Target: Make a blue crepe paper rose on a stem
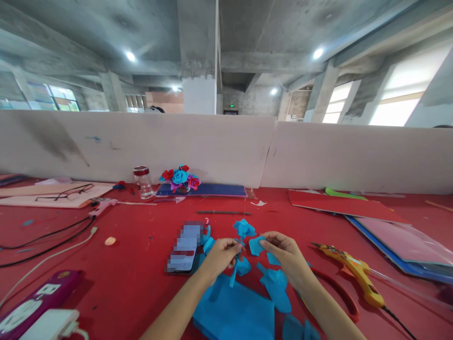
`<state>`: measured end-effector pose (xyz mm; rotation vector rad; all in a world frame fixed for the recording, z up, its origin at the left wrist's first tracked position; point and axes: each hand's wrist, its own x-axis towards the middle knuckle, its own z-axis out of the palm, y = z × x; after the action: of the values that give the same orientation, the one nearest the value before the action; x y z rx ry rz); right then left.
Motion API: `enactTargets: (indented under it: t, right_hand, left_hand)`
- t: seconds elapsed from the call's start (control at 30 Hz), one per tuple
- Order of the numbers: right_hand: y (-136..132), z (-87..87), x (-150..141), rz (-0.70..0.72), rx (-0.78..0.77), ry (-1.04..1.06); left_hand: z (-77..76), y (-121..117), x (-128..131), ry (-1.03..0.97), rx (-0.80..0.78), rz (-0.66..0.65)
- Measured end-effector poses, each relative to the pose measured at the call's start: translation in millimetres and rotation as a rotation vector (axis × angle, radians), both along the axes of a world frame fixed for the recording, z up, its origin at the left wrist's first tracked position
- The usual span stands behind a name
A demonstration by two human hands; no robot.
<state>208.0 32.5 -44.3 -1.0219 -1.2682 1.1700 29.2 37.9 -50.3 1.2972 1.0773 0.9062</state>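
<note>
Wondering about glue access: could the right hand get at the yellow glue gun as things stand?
Probably yes. The yellow glue gun lies on the red table just right of the right hand with nothing between, but that hand pinches a blue petal piece, so it isn't free.

Bright ceiling spots, window glare at right — edges bend wide-angle.

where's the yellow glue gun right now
In the head view, the yellow hot glue gun lies on the red table to the right of the right hand, with a red-handled pair of scissors between them.
</note>
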Motion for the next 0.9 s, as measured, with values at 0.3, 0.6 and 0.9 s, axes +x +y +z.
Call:
enactTargets:
  t: [0.3, 0.6, 0.9]
  right_hand:
    - [0.1, -0.8, -8.6, -0.133, 0.084, -0.176]
    - [-0.6, -1.7, -8.4, -0.242, 0.144, -0.272]
    - [-1.7, -3.7, -8.1, -0.315, 0.263, -0.37]
  left_hand:
    - [-4.1, -2.3, 4.8, 0.07, 0.037, -0.067]
    - [-7.3, -4.9, 7.8, 0.08, 0.023, -0.109]
    - [-6.6, -5.6, 8.5, 0.072, 0.017, -0.125]
